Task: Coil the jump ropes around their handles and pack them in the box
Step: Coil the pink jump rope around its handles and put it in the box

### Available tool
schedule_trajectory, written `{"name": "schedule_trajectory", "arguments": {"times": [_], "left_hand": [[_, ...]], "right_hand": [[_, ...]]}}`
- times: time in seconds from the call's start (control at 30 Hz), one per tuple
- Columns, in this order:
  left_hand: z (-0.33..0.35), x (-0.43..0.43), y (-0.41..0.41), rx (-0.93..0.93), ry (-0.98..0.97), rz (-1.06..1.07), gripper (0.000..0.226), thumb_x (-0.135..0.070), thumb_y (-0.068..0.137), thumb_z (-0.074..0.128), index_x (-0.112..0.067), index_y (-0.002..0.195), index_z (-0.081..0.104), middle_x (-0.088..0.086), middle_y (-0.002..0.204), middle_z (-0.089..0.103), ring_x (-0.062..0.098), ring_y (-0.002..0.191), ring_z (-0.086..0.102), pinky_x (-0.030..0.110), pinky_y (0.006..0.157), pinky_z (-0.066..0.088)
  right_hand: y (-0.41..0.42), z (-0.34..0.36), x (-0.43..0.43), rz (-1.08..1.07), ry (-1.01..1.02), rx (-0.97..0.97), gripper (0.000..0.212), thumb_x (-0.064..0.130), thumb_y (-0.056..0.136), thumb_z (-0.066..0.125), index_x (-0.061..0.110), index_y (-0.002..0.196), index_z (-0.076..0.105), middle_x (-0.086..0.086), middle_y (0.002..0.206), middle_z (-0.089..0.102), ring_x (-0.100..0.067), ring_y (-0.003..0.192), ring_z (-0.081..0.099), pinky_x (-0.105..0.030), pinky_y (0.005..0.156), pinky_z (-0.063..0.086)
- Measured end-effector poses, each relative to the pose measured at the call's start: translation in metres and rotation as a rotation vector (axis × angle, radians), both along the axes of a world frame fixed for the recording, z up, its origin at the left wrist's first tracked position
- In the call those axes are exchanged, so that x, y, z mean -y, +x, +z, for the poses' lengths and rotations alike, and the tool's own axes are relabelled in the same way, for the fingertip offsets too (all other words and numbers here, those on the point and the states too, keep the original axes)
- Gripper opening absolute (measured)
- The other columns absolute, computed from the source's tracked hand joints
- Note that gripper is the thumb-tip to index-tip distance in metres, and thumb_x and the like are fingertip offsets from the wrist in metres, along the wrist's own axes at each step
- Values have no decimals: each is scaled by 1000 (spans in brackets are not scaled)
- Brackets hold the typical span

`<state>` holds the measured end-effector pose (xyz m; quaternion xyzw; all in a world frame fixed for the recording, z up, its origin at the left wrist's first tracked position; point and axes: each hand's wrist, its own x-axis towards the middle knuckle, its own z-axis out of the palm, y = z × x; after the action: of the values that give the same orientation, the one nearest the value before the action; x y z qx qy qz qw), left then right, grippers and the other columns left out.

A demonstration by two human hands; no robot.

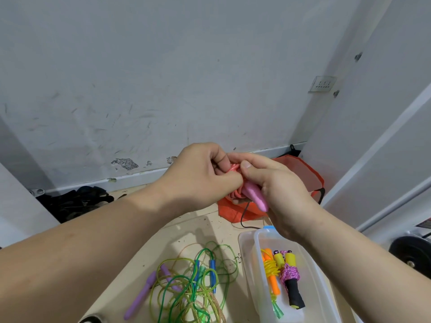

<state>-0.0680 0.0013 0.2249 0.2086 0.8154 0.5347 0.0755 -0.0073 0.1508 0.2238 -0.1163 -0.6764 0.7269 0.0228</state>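
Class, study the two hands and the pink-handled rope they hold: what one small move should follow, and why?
Probably pull the last turn of red rope snug around the pink handle. The left hand pinches the rope, the right hand grips the handle, the coil looks nearly wound, and the box below already holds two coiled ropes.

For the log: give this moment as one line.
step: coiling | left hand, right hand: grip pink rope | box: two coiled ropes | loose ropes: tangled

Scuffed grey-white wall (163,78), paint chipped (124,163) just above the pale baseboard (140,177); socket plate (322,84) on the right-hand wall; scratched beige floor (186,229) bearing a dark cloth heap (77,201) and an orange bag (300,173).
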Motion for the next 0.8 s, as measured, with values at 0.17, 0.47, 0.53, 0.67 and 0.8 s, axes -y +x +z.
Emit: {"name": "schedule_trajectory", "arguments": {"times": [0.17, 0.47, 0.53, 0.67, 0.8], "left_hand": [[-2, -2, 0, -94, -105, 42, 18, -37, 71, 69, -21, 74, 60, -11, 56, 58, 9, 53, 51, 27, 54, 46], [4, -5, 4, -267, -177, 63, 14, -27, 85, 63, -19, 81, 52, -5, 89, 54, 16, 69, 55, 31, 62, 45], [5, -6, 5, -280, -177, 78, 15, -27, 87, 62, -18, 83, 50, -4, 90, 53, 18, 73, 56, 35, 65, 48], [3, -9, 6, -263, -161, 103, 10, -24, 91, 60, -18, 89, 52, -5, 87, 55, 16, 71, 59, 30, 60, 46], [5, -4, 3, -14, 103, 31, 9, -13, 94, 68, -20, 97, 63, -6, 71, 68, 14, 55, 64, 21, 52, 49]], "right_hand": [[0, -3, 5, -14, 15, -40, 28, 10, 107, 47, 8, 118, 72, -29, 98, 69, -29, 78, 55, -43, 74, 43], [0, 0, 9, -62, 81, -107, 14, 18, 106, 54, 22, 103, 67, -32, 78, 51, -30, 66, 42, -48, 69, 37], [-1, 1, 11, -64, 91, -109, 10, 25, 101, 56, 24, 98, 66, -43, 81, 50, -33, 69, 41, -49, 69, 36], [0, 2, 7, -95, 130, -96, 16, 18, 105, 54, 20, 93, 64, -30, 66, 47, -23, 56, 40, -45, 68, 36], [0, 4, -2, -123, 56, -98, 12, 13, 107, 50, 12, 98, 58, -14, 110, 66, -30, 74, 55, -45, 62, 49]]}}
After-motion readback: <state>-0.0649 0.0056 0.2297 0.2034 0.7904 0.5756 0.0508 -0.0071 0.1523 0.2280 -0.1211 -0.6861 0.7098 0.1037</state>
